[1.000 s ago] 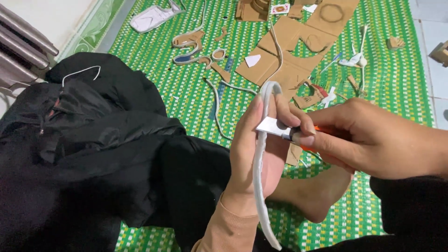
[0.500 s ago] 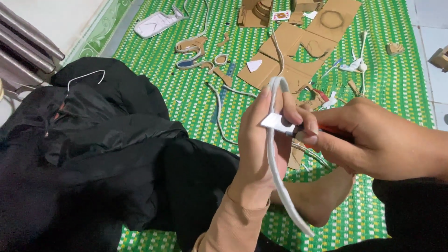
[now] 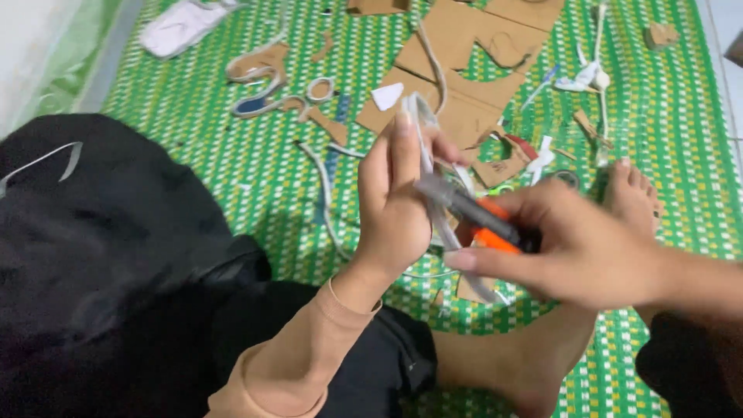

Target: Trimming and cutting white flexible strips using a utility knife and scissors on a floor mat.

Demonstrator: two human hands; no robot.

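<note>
Head view: two hands (image 3: 395,209), one cutter (image 3: 480,220)

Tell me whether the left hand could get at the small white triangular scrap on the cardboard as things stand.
Probably not right away. The left hand is closed on the curved white strip, which the right hand works on with an orange cutter. The white triangular scrap lies uncovered on the cardboard sheet just beyond its fingertips.
</note>
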